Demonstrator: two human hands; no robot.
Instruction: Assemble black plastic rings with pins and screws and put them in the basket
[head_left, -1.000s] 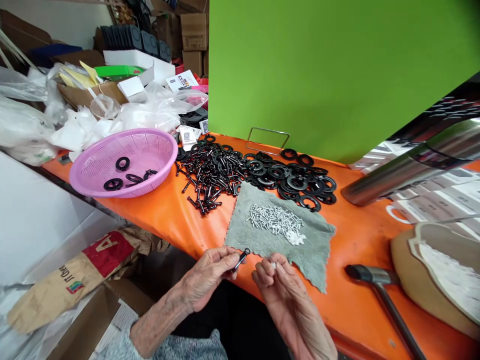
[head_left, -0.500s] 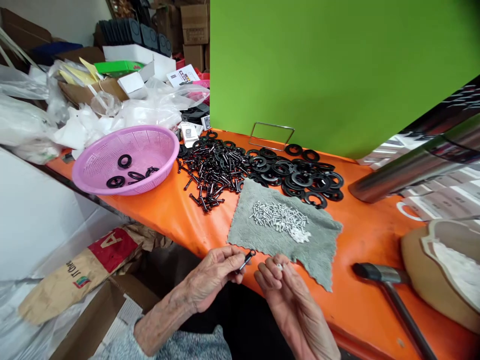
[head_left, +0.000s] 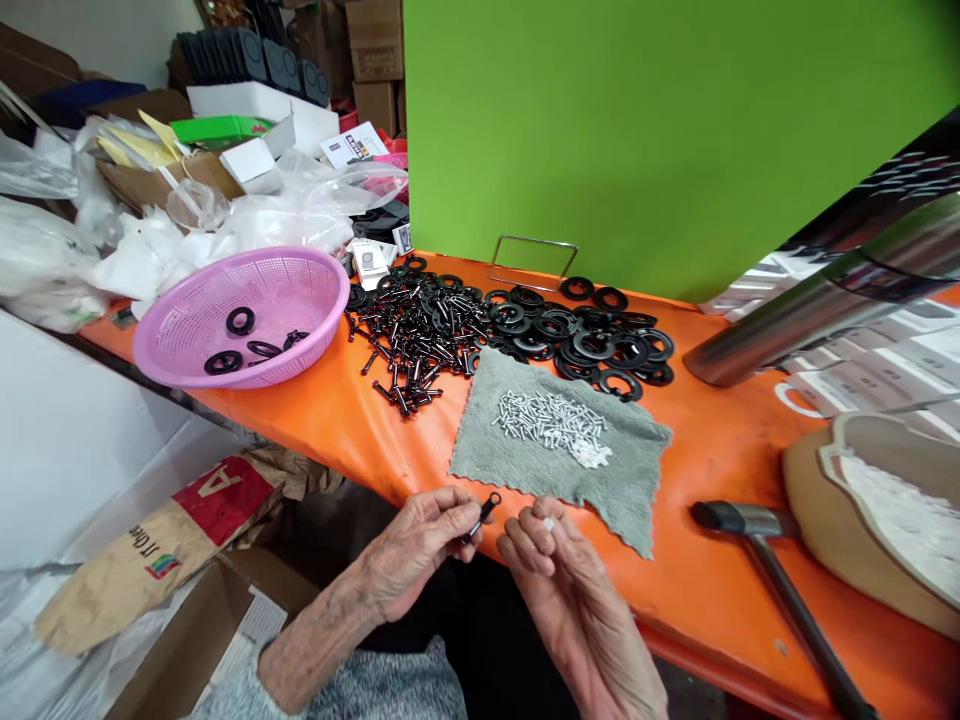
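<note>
My left hand [head_left: 420,545] pinches a small black pin with a ring end [head_left: 484,512] just off the near edge of the orange table [head_left: 720,460]. Close to its right, my right hand [head_left: 559,575] is closed with a tiny white piece [head_left: 547,523] between its fingertips. Just beyond both hands lies a grey cloth [head_left: 622,480] carrying a heap of small silver screws [head_left: 551,425] and white bits. Behind the cloth sit a pile of black pins [head_left: 420,340] and a pile of black rings [head_left: 592,340].
A pink basket [head_left: 247,285] holding a few black rings stands at the table's left. A hammer [head_left: 772,570] lies at the right, beside a tan container [head_left: 870,530] and a metal tube [head_left: 817,310]. Plastic bags and cardboard boxes crowd the back left; a green panel [head_left: 637,130] rises behind.
Both hands stay at the table's near edge, keeping the black pin and the white piece. Only the camera view shifts slightly.
</note>
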